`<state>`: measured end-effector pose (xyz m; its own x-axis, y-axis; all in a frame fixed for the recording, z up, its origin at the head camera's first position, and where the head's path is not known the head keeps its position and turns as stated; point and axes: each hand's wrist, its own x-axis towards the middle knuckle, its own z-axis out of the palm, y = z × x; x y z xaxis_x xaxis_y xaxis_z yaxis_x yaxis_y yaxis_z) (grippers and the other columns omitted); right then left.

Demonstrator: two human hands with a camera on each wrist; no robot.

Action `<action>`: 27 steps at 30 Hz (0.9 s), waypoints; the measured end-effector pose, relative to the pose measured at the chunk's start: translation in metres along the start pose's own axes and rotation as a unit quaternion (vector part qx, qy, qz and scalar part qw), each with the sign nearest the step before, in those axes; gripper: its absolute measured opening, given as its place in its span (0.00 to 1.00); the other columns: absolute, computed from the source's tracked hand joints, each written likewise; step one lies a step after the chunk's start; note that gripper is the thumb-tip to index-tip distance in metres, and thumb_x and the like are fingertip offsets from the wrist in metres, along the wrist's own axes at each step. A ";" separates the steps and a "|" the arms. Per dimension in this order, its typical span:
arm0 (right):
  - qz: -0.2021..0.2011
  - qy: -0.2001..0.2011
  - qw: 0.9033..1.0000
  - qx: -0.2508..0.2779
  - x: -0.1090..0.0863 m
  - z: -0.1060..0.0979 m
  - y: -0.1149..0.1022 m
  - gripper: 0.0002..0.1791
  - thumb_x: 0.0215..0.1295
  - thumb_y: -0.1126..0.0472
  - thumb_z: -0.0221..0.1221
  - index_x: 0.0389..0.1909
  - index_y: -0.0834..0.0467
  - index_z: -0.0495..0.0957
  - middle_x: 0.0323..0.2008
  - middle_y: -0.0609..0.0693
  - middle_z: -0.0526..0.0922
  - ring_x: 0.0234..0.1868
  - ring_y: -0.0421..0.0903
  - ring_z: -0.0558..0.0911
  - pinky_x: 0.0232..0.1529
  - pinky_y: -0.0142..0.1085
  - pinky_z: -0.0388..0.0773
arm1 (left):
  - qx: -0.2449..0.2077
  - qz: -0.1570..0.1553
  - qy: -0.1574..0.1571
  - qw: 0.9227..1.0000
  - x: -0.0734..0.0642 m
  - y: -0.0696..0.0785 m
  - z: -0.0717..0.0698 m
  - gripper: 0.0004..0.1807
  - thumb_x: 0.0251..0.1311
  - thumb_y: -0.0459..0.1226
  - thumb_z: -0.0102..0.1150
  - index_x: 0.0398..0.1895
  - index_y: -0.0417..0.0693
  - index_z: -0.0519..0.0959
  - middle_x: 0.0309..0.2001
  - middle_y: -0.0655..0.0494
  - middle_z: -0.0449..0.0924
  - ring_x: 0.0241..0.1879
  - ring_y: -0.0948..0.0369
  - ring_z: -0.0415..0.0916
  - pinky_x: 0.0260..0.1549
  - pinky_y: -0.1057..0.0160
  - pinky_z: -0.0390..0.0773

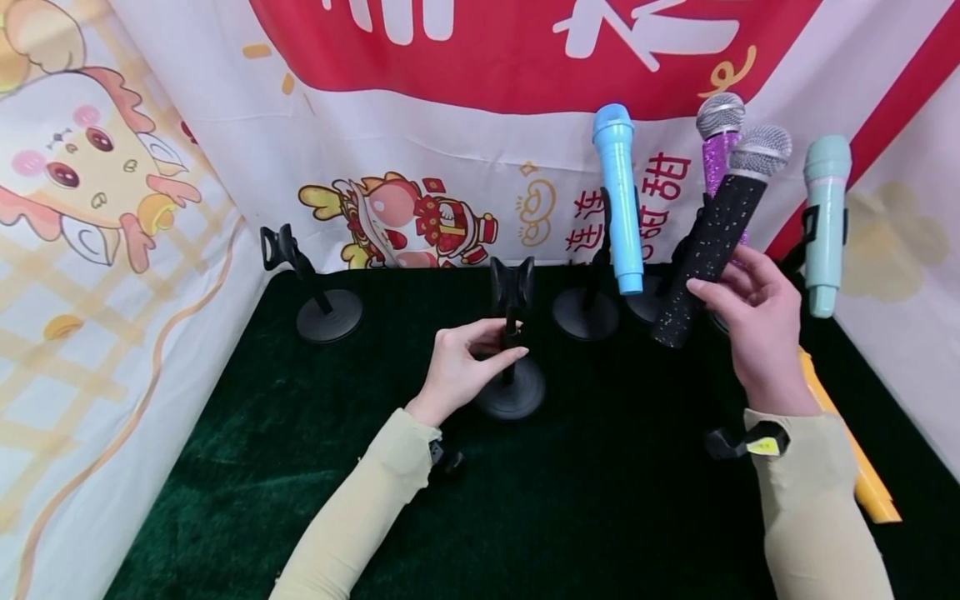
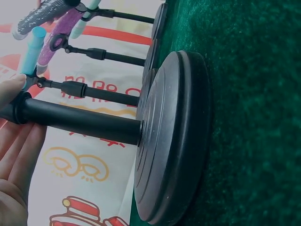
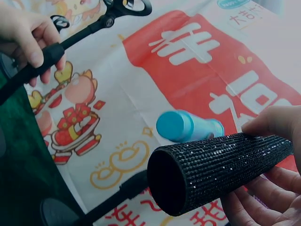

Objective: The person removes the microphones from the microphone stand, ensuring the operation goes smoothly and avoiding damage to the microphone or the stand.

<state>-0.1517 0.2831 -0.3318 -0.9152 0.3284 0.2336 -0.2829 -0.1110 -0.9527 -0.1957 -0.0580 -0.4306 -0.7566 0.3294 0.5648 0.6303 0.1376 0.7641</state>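
Near the middle of the table, my left hand (image 1: 456,371) pinches the pole of a black microphone stand (image 1: 517,396) between thumb and fingers. The stand is upright with its round base on the cloth, and its clip holds nothing. My right hand (image 1: 768,333) grips a black, sparkling microphone (image 1: 708,237) around its handle. That microphone hangs tilted in the air, silver head up. In the right wrist view, the open lower end of the black microphone (image 3: 211,169) faces the camera. Behind it, a purple glitter microphone (image 1: 717,158) is partly hidden.
A light blue microphone (image 1: 622,208) and a mint microphone (image 1: 825,233) sit in stands at the back right. Another stand (image 1: 330,317) with a bare clip is at the back left. An orange long object (image 1: 862,467) lies by my right forearm. Dark green cloth (image 1: 600,508) covers the table.
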 end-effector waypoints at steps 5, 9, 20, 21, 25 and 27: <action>0.000 0.000 1.000 0.007 -0.004 -0.014 0.003 0.31 0.60 0.72 0.71 0.65 0.59 0.76 0.54 0.52 0.84 0.52 0.46 0.83 0.47 0.28 0.82 | 0.000 -0.002 0.000 1.000 0.000 -0.001 0.000 0.17 0.62 0.37 0.73 0.54 0.51 0.85 0.47 0.63 0.87 0.42 0.64 0.85 0.41 0.62 0.86; 0.002 0.003 1.000 0.019 -0.007 -0.025 0.004 0.30 0.60 0.73 0.70 0.63 0.60 0.76 0.51 0.51 0.85 0.49 0.44 0.84 0.43 0.27 0.82 | 0.002 -0.001 0.002 1.000 0.000 -0.001 0.001 0.17 0.60 0.33 0.73 0.53 0.51 0.86 0.46 0.64 0.87 0.41 0.64 0.85 0.40 0.62 0.86; 0.010 0.005 1.000 -0.006 -0.018 -0.057 0.005 0.27 0.58 0.77 0.69 0.59 0.60 0.78 0.45 0.49 0.87 0.40 0.40 0.84 0.32 0.25 0.81 | 0.000 0.003 0.002 1.000 0.000 0.000 0.000 0.17 0.61 0.35 0.73 0.53 0.49 0.85 0.46 0.63 0.87 0.41 0.63 0.86 0.40 0.62 0.86; 0.010 0.002 1.000 -0.010 -0.019 -0.060 0.006 0.27 0.58 0.77 0.69 0.59 0.60 0.78 0.45 0.48 0.87 0.40 0.40 0.85 0.32 0.25 0.82 | -0.001 0.003 0.002 1.000 0.000 0.000 0.000 0.17 0.61 0.35 0.73 0.53 0.49 0.85 0.46 0.63 0.87 0.41 0.63 0.86 0.40 0.62 0.86; 0.007 -0.004 1.000 -0.019 -0.023 -0.074 0.008 0.27 0.58 0.78 0.68 0.58 0.61 0.78 0.44 0.48 0.87 0.37 0.39 0.85 0.31 0.25 0.82 | -0.001 0.002 0.001 1.000 0.000 0.000 0.000 0.17 0.61 0.34 0.73 0.53 0.49 0.85 0.47 0.63 0.87 0.42 0.63 0.86 0.40 0.62 0.86; 0.012 0.000 1.000 -0.020 -0.024 -0.080 0.009 0.27 0.58 0.79 0.68 0.57 0.60 0.78 0.42 0.48 0.87 0.36 0.38 0.85 0.30 0.25 0.82 | -0.001 0.002 0.001 1.000 0.000 0.000 0.000 0.17 0.61 0.35 0.73 0.53 0.47 0.85 0.47 0.63 0.87 0.42 0.63 0.86 0.40 0.62 0.86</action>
<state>-0.1094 0.3490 -0.3617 -0.9218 0.3251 0.2110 -0.2496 -0.0815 -0.9649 -0.1954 -0.0579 -0.4302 -0.7541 0.3283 0.5689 0.6334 0.1343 0.7621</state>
